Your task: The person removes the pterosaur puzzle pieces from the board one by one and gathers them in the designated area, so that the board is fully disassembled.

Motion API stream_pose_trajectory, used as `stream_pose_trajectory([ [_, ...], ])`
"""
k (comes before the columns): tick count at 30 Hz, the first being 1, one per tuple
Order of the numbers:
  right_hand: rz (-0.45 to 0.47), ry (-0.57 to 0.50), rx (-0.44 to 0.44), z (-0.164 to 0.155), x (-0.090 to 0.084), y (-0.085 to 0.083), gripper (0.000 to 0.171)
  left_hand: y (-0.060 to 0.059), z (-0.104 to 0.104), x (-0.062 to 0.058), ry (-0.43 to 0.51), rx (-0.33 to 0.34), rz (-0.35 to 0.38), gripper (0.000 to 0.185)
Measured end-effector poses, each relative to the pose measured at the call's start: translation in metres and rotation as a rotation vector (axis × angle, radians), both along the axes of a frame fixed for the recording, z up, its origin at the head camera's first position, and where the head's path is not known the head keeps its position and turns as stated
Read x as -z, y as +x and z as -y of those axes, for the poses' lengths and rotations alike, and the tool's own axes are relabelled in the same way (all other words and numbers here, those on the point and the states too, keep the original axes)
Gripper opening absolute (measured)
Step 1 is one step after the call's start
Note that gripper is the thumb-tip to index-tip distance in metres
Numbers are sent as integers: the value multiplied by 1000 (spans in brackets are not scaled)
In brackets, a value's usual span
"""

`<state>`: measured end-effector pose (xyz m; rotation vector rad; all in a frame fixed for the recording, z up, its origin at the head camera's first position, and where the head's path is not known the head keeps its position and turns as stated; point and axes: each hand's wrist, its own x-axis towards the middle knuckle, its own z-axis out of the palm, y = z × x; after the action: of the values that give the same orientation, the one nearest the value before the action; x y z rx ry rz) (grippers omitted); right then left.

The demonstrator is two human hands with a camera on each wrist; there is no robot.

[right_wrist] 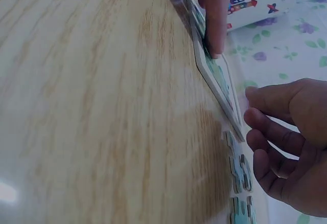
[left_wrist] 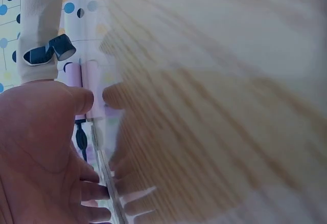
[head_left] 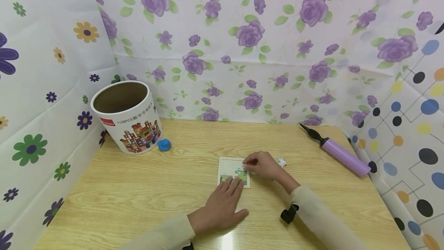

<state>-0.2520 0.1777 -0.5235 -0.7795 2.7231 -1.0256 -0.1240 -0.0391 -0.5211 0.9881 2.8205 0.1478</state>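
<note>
In the head view a small square puzzle board (head_left: 229,161) lies on the table, with a few green and teal pieces (head_left: 240,172) along its lower and right parts. My left hand (head_left: 222,205) rests on the board's lower edge, its fingers straight on the pieces. At the upper right corner hovers my right hand (head_left: 265,165), fingers loosely bent. The right wrist view shows that thumb and fingertips (right_wrist: 251,115) close together, with no piece visible between them. Loose puzzle pieces (right_wrist: 237,165) lie beside the board there; one loose piece (head_left: 282,162) peeks out behind the right hand.
A large white bucket (head_left: 138,126) with printed blocks stands at the back left, a blue toy duck (head_left: 164,144) beside it. A purple hand pump (head_left: 345,157) with a black nozzle lies at the right. Patterned cloths (head_left: 222,49) border the wooden table (head_left: 138,192).
</note>
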Motion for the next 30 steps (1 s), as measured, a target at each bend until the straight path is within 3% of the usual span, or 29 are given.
stream_pose_trajectory([
  [18,15,41,-21,11,5,-3,13,1,5,-2,24,35,42,84],
  [30,-32,89,-27,15,4,-1,8,0,4,-1,-12,37,-15,84],
])
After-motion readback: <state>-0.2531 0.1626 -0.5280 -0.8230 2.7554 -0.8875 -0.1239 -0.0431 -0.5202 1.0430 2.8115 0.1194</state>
